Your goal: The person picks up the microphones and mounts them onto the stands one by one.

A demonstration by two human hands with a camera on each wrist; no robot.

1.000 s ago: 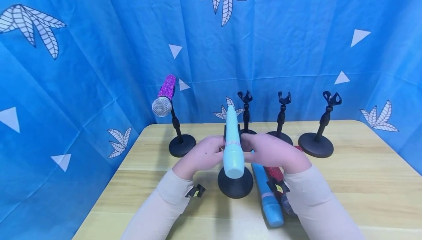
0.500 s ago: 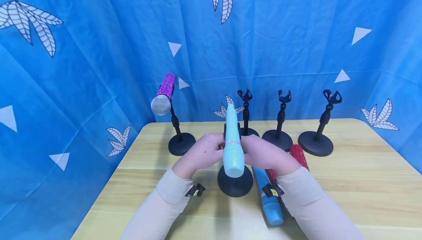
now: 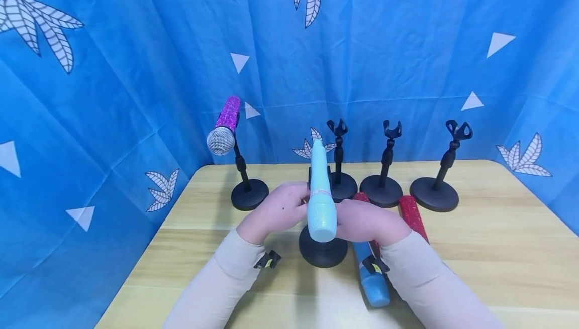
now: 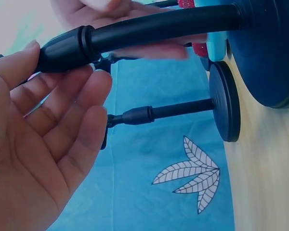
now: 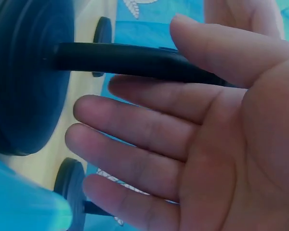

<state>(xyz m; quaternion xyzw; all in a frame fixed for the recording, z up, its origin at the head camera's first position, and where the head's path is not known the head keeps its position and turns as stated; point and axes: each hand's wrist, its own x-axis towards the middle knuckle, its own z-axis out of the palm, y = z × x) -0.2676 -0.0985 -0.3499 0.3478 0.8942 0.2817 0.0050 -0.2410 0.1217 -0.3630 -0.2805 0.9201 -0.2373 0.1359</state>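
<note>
In the head view a pale turquoise microphone sits tilted in the clip of a black desk stand, its head toward me. My left hand is left of the stand; in the left wrist view its thumb and fingers pinch the thick collar of the stand's pole. My right hand is at the other side. The right wrist view shows its fingers extended and its thumb above the pole; whether it touches the pole I cannot tell.
A purple glitter microphone rests on a stand at the back left. Three stands with vacant clips, one the right-hand stand, line the back. A blue microphone and red glitter ones lie by my right forearm. A blue curtain hangs behind.
My right hand has shifted slightly down, its fingers away from the upper part of the stand, uncovering more of the red microphones. My left hand keeps its hold. The head view has tilted slightly down.
</note>
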